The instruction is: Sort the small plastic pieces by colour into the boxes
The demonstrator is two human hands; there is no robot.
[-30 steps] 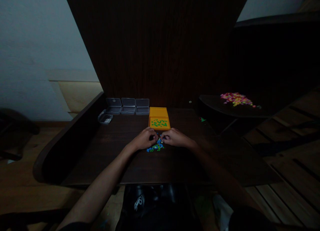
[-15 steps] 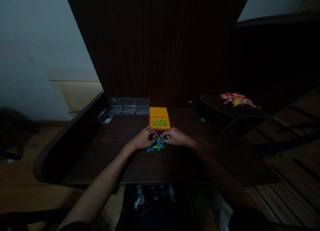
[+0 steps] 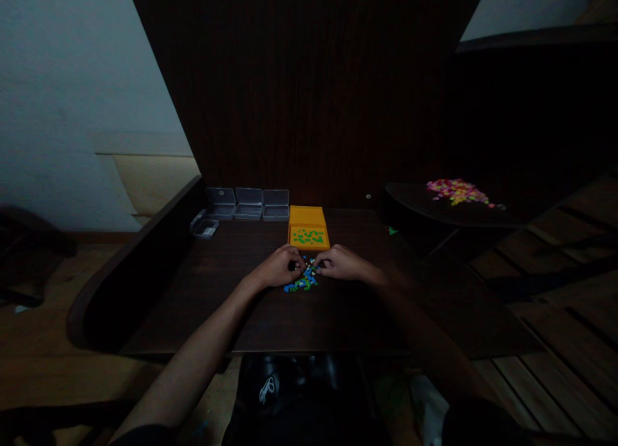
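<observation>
A small heap of tiny blue, green and white pieces (image 3: 304, 282) lies on the dark table (image 3: 270, 324) in front of me. My left hand (image 3: 280, 266) rests at the heap's left side, its fingers curled and thumb bent in toward the pieces. From the right, my right hand (image 3: 342, 264) reaches to the heap with thumb and forefinger pinched together. Whatever either hand's fingertips hold is too small to make out. Just beyond both hands stands an open yellow box (image 3: 293, 245) with green pieces (image 3: 309, 236) scattered in its tray.
Three clear lidded boxes (image 3: 248, 211) stand open along the back left, with a smaller clear case (image 3: 205, 228) nearer. At right, a curved shelf (image 3: 410, 198) bears a pile of pink and yellow pieces (image 3: 458, 192). A raised side panel (image 3: 130, 266) bounds the table's left.
The fingers of both hands have shifted slightly among the small pieces at the top of the heap. The boxes and the shelf pile have stayed put.
</observation>
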